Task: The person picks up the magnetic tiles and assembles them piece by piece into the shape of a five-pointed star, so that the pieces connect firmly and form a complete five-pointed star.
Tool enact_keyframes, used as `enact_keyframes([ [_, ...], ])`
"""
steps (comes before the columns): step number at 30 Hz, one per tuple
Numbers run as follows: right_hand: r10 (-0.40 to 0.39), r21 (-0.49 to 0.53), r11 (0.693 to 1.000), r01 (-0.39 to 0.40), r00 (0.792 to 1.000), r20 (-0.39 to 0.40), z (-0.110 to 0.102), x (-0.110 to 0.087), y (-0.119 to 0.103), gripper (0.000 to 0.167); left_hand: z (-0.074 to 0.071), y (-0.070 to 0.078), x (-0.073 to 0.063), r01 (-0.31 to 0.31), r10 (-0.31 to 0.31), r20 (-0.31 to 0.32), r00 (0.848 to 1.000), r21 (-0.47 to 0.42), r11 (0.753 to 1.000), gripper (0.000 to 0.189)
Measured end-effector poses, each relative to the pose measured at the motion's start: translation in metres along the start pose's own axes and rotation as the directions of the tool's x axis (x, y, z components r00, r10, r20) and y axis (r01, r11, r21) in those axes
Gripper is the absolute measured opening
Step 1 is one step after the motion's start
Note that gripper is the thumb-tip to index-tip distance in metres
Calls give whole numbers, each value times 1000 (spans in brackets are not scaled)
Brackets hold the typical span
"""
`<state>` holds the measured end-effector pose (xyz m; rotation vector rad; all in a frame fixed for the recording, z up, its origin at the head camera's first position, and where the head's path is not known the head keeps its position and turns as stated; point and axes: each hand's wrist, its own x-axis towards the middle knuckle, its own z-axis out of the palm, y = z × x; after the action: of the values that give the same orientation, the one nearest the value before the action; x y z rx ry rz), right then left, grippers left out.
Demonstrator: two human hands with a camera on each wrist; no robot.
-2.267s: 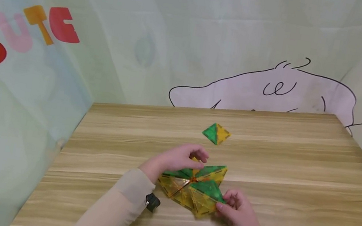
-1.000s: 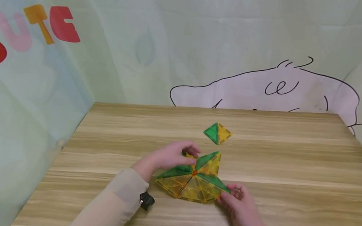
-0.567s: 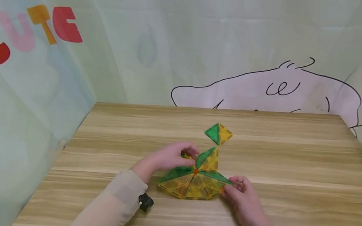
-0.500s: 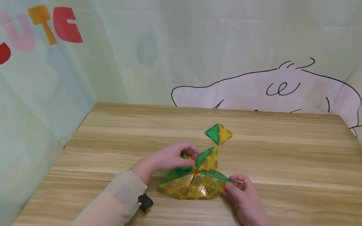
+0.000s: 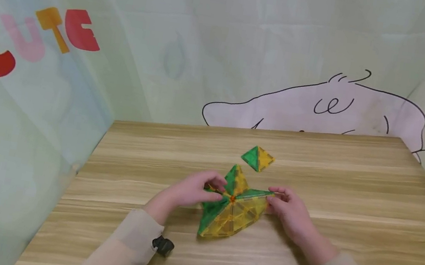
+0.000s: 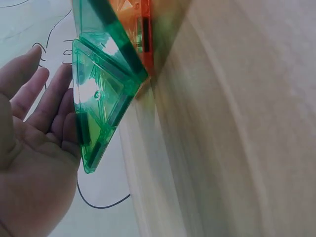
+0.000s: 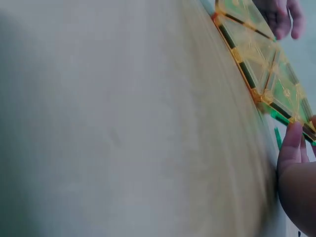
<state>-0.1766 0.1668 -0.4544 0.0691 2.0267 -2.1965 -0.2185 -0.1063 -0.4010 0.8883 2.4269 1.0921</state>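
A star-like structure of green and yellow translucent magnetic tiles [image 5: 238, 215] stands near the middle of the table, an orange piece at its centre. My right hand [image 5: 292, 214] pinches its right-hand point; in the right wrist view the thumb [image 7: 291, 143] presses on the yellow edge there. At the structure's left side is my left hand [image 5: 191, 189], fingers relaxed and slightly bent. Seen from the left wrist, its palm [image 6: 34, 153] lies beside a green triangular tile [image 6: 101, 94], the fingers partly behind it. Whether those fingers touch the tile, I cannot tell.
Beyond the structure lies a small pair of joined triangles [image 5: 258, 158], one green, one yellow. The wood-grain table [image 5: 142, 154] meets a printed cloth backdrop [image 5: 191, 55] at its far and left edges. Each wrist wears a black device [image 5: 163, 246].
The structure has turned anticlockwise, its right-hand point swinging up and away and its left point swinging nearer. My right hand moved away from me with it; my left hand shifted slightly left.
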Motion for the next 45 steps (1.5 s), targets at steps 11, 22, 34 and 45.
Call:
enact_keyframes([
  [11,-10,-207,978,19,999,47,0,30,-9,42,-2,6,-11,-7,8,36,999,-36,999,34],
  [22,-61,-340,935,104,989,133,8,44,-13,38,-6,13,-14,49,-23,203,979,-124,991,39],
  [34,-96,-343,927,149,982,165,-3,55,-22,37,-17,15,11,3,6,100,995,-87,996,46],
  [45,-155,-788,543,290,957,245,-22,83,-38,56,-22,-5,68,180,-161,-85,983,303,936,63],
])
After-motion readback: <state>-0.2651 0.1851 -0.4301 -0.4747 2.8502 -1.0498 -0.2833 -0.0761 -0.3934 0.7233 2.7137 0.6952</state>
